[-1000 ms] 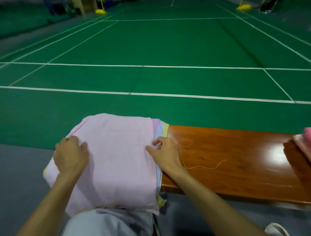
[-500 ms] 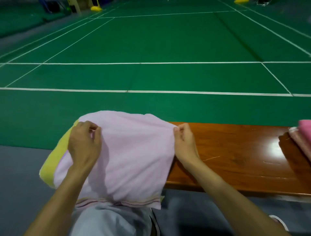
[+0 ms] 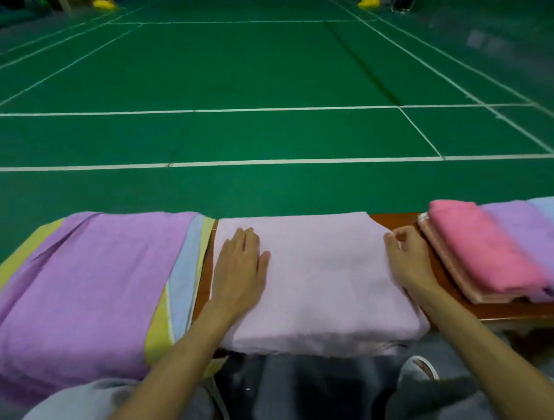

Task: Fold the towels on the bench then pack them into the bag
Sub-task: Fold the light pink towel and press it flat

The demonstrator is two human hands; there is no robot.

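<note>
Glossy brown bench (image 3: 503,311) at the edge of a green court floor (image 3: 269,75) marked with white lines. Pale pink towel (image 3: 323,278) lies flat mid-bench. Left hand (image 3: 239,269) rests on its left part, fingers straight, close together. Right hand (image 3: 410,260) at the towel's right edge, fingers curled; cannot tell whether they pinch cloth. Purple towel pile (image 3: 90,284) just left; folded pink stack (image 3: 485,254) to the right.

A green court floor (image 3: 269,66) with white lines (image 3: 269,109) stretches far ahead of both hands. A dark seam (image 3: 359,60) runs away up the floor, ahead of the right hand (image 3: 410,260). A glossy brown wooden bench (image 3: 509,310) lies under and to the right of that hand. Blurred yellow objects (image 3: 103,3) sit at the far edge, well beyond the left hand (image 3: 239,269). The light is even and dims toward the corners.
</note>
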